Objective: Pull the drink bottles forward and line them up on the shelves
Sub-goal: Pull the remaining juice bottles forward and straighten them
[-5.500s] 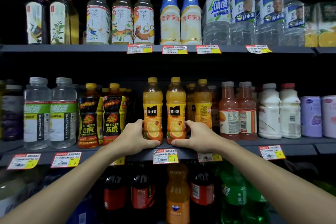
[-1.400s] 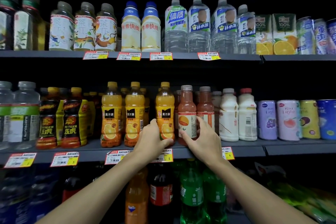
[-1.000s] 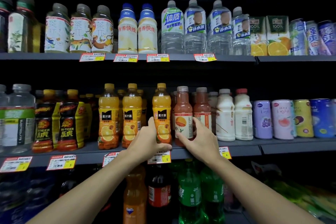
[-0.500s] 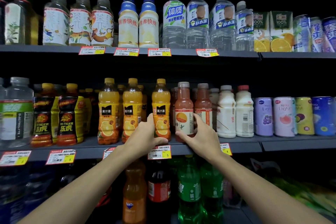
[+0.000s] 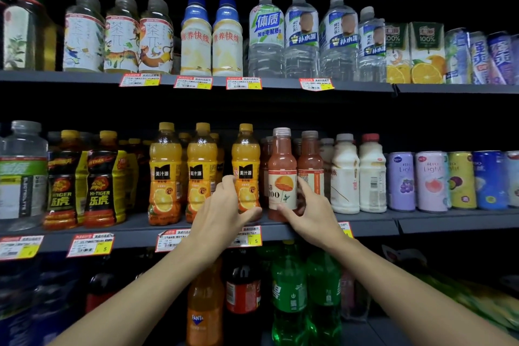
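Left hand (image 5: 222,216): your grip is clamped on the lower body of the orange juice bottle (image 5: 246,166), thumb across the front near the base, fingers round its left side.

Right hand (image 5: 314,213): your grip is clamped on the red juice bottle (image 5: 282,174), thumb at the label's lower left corner, index finger up the right side.

Both bottles are on the middle shelf (image 5: 427,222) near its front edge, just beside each other. Long axis is vertical on both, caps up, front labels pointing out at you. Your hands hide both bases, so I can't tell if either is lifted.

Your red bottle sits further forward than the second red bottle (image 5: 311,160) to its right.

Two more orange bottles (image 5: 165,174) stand upright to the left, with a gap between them and the one you hold. White bottles (image 5: 345,177) stand upright right of the reds.
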`<state>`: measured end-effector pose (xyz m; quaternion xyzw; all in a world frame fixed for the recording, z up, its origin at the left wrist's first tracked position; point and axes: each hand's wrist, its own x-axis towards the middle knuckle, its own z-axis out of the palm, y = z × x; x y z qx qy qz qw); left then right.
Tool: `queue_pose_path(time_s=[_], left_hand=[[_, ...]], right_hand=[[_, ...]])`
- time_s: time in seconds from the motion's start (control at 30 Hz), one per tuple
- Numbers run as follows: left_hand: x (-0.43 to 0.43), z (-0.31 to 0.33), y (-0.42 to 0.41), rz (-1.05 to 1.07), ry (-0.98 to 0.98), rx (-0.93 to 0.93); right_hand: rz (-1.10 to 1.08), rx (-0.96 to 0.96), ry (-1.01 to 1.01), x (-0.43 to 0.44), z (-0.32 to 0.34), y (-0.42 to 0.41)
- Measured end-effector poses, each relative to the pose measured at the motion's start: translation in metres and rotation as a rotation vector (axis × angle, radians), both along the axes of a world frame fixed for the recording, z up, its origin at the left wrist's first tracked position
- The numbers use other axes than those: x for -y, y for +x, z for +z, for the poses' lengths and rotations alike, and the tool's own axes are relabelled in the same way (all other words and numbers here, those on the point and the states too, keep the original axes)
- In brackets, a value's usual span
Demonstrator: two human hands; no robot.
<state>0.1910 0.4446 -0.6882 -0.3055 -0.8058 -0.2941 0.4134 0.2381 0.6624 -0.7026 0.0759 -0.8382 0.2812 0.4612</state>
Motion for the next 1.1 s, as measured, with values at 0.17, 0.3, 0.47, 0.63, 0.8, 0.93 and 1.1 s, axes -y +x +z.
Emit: queue_pose_path(time_s=[0.17,0.3,0.47,0.63,0.8,0.93,1.1], left_hand=[[-0.028,-0.002,0.025,-0.105,-0.009,-0.004],[-0.058,0.000,0.028,-0.133,0.033,0.146],[-0.079,0.008,0.020,-0.119,0.118,0.293],[-0.089,0.007,0.013,-0.110,0.143,0.352],[-0.093,0.008,0.019,-0.077,0.155,0.330],[-0.093,0.009,0.019,-0.070,0.154,0.351],[-0.090,0.010,0.019,-0.051,0.119,0.361]], right_hand=[[-0.063,-0.087,0.088,-0.011,-0.007,0.004],[-0.214,-0.144,0.083,-0.028,-0.003,0.007],[-0.441,-0.051,-0.076,-0.042,0.008,0.001],[-0.368,0.031,-0.117,-0.042,0.006,-0.005],[-0.361,0.046,-0.147,-0.045,0.006,-0.002],[-0.216,0.055,-0.220,-0.053,0.007,-0.001],[0.024,0.246,-0.250,-0.076,0.015,0.016]])
